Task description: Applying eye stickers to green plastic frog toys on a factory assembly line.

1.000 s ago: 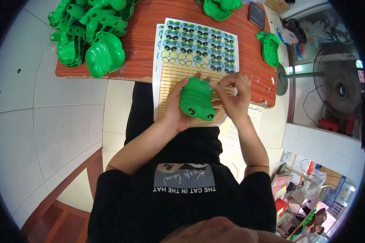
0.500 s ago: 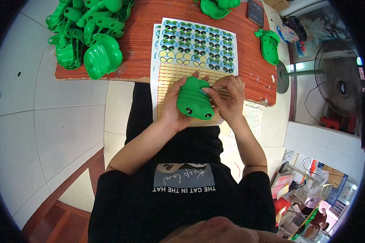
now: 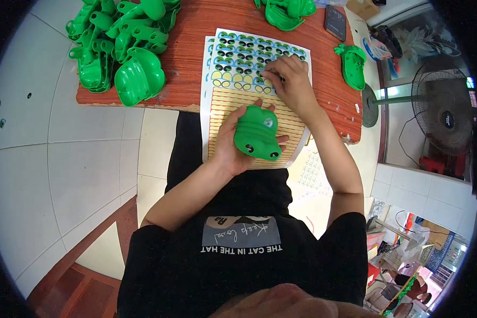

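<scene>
My left hand (image 3: 229, 146) is wrapped round a green plastic crocodile head shell (image 3: 257, 135), its ridged side up. Two black-and-white nostril stickers show at its near end, and one eye sticker (image 3: 268, 122) is on its far right bump. Over the sticker sheet (image 3: 238, 55), my right hand (image 3: 291, 82) has thumb and fingers closed together near the eye stickers; whatever is between them is hidden. Rows of eye stickers cover the sheet's far part, and its near part is bare tan backing with red wavy lines, lying partly under the shell.
A heap of green plastic parts (image 3: 119, 40) fills the table's left end. More green shells (image 3: 285, 15) lie at the far edge, and another green piece (image 3: 353, 67) at the right. A dark phone (image 3: 335, 23) lies at back right. A fan (image 3: 444, 106) stands beyond the table.
My right hand has left the shell and moved away from me onto the sticker sheet, uncovering the eye sticker on the shell. My left hand keeps its hold.
</scene>
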### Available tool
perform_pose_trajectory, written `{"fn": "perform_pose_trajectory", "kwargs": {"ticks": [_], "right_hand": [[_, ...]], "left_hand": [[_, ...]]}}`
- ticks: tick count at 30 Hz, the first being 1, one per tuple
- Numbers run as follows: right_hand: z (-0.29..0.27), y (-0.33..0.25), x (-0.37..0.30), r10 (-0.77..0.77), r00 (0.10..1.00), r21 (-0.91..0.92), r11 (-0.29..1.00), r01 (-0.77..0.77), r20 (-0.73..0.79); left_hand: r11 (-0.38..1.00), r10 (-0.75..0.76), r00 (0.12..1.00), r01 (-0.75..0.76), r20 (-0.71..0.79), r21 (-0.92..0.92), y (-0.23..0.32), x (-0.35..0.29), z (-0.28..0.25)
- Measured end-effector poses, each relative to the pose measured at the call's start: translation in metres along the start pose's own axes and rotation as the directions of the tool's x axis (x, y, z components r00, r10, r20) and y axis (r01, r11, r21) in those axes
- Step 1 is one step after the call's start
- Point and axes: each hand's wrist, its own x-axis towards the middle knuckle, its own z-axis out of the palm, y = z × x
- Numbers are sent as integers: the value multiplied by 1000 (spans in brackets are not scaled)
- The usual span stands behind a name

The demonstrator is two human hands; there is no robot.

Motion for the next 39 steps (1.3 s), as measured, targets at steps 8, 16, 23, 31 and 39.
{"fn": "perform_pose_trajectory", "kwargs": {"ticks": [8,16,23,31,39], "right_hand": [[2,9,5,3,995,73,997,-10,104],[-12,-13,8,-108,994,55,993,108,-9],[-31,-66,-24,111,993,228,967,-117,41],[-30,-63,-23,112,991,244,961,-128,79],[-36,-60,-16,64,992,235,968,-89,111]], "left_hand": [[1000,1,1000,0,-12,7,0,-3,4],[998,24,1000,-24,1,-49,0,0,4],[999,37,990,-31,-139,44,2,-7,7],[1000,11,995,-10,-95,5,2,-5,4],[999,24,995,-21,-96,32,2,-8,8]]}}
